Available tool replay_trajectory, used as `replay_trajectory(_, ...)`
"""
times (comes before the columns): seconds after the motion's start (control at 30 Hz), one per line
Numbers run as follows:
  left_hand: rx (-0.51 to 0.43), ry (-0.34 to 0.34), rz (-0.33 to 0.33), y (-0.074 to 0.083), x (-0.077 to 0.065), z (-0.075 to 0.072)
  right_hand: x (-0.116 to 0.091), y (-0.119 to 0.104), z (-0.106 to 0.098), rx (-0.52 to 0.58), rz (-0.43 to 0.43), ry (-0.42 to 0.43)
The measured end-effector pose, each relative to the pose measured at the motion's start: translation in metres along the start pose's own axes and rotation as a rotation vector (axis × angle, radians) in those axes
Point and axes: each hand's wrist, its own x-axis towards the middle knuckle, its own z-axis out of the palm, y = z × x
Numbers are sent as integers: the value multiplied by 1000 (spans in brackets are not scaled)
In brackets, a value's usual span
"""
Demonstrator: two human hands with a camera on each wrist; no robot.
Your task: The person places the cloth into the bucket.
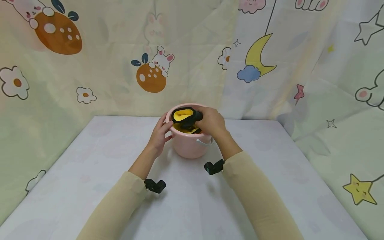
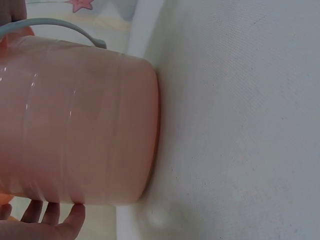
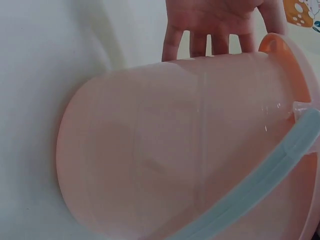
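A pink bucket [image 1: 190, 146] stands on the table, its pale blue handle [image 3: 260, 182] lowered along the side. My left hand [image 1: 160, 135] rests against the bucket's left side. In the right wrist view, its fingers [image 3: 172, 45] lie spread and fairly straight on the wall, with the thumb by the rim. At the bucket's mouth, my right hand [image 1: 211, 121] grips a soft black-and-yellow item [image 1: 187, 116] by its black part. That item has a black-edged opening with yellow inside; its lower part is hidden in the bucket.
The white table [image 1: 105, 150] carries the bucket near its back edge. Behind it hangs a patterned cloth [image 1: 192, 80] with cartoon rabbits, flowers and a moon. Small black devices [image 1: 156, 186] are strapped at both wrists.
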Motion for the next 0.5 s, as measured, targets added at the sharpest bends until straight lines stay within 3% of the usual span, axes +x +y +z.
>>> replay_trajectory(0.27,1,-3,9,-1,1,1,-1,-1,0,9,-9,18)
replay_trajectory(0.5,23,-13,17,0,1,-3,-4,-1,-1,109,-17,51)
